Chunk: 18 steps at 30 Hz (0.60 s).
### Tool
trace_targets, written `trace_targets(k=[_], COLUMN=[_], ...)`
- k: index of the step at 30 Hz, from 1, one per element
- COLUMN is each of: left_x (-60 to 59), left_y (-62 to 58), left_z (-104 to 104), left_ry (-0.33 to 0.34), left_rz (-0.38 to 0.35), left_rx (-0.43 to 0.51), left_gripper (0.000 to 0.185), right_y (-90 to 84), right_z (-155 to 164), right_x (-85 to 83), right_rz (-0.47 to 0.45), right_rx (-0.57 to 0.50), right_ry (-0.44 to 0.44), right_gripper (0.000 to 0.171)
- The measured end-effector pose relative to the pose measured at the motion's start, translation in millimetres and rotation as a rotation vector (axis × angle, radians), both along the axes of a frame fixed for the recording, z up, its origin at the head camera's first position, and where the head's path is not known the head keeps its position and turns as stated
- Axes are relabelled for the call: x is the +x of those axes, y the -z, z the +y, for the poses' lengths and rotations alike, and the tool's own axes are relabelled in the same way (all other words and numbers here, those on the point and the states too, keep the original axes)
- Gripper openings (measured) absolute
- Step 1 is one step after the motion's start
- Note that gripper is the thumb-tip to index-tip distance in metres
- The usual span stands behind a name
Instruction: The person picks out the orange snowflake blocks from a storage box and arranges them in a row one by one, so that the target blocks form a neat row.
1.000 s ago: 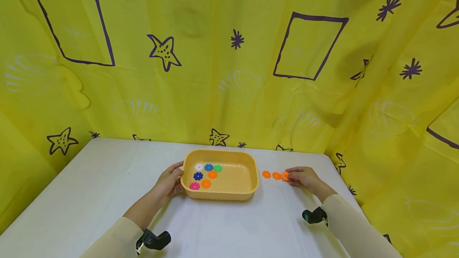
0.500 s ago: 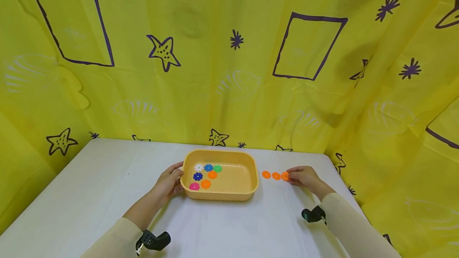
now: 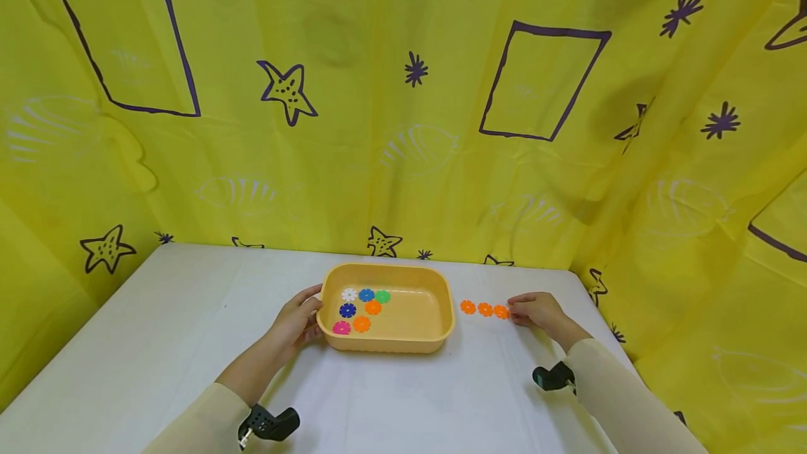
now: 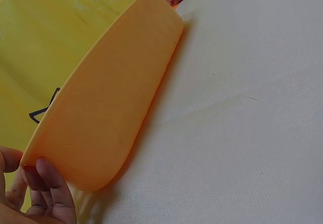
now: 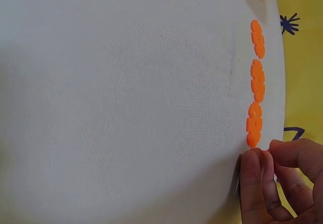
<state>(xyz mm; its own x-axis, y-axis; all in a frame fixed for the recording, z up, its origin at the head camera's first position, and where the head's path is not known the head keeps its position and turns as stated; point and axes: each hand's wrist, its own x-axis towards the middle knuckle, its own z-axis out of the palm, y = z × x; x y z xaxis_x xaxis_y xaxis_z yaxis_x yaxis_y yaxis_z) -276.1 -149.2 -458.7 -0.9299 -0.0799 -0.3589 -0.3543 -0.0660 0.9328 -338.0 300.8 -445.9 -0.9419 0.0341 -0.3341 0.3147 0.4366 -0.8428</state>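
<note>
Orange flower-shaped plastic discs (image 3: 485, 310) lie right of centre. My left hand (image 3: 298, 319) grips the yellow oblong plastic tub (image 3: 391, 345); whether my right hand (image 3: 536, 311) pinches the end disc (image 3: 501, 312), I cannot tell. One fingertip nudge could skew their row.

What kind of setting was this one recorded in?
Likely a makeshift recording booth: a yellow patterned fabric curtain runs round three sides of a white cloth-covered table, and two small black wrist-worn cameras are in view.
</note>
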Motion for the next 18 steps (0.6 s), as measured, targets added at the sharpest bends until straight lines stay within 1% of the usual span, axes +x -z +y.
trace_targets(k=[6, 9, 15, 18], left_x=[0.2, -0.2, -0.8, -1.1], left_y=[0.1, 0.4, 1.1, 1.2], left_z=[0, -1, -1, -1], left_ry=[0.001, -0.002, -0.003, -0.003], left_rz=[0.000, 0.004, 0.004, 0.000], left_rx=[-0.001, 0.004, 0.010, 0.013], left_gripper=[0.054, 0.054, 0.054, 0.055], right_y=[-0.8, -2.4, -7.2, -11.8], right_z=[0, -2, -15, -25], right_x=[0.8, 2.5, 6.9, 8.6], right_rz=[0.005, 0.020, 0.078, 0.116], right_rx=[0.009, 0.014, 0.002, -0.017], right_ry=[-0.009, -0.039, -0.097, -0.092], right_gripper=[0.035, 0.035, 0.036, 0.035])
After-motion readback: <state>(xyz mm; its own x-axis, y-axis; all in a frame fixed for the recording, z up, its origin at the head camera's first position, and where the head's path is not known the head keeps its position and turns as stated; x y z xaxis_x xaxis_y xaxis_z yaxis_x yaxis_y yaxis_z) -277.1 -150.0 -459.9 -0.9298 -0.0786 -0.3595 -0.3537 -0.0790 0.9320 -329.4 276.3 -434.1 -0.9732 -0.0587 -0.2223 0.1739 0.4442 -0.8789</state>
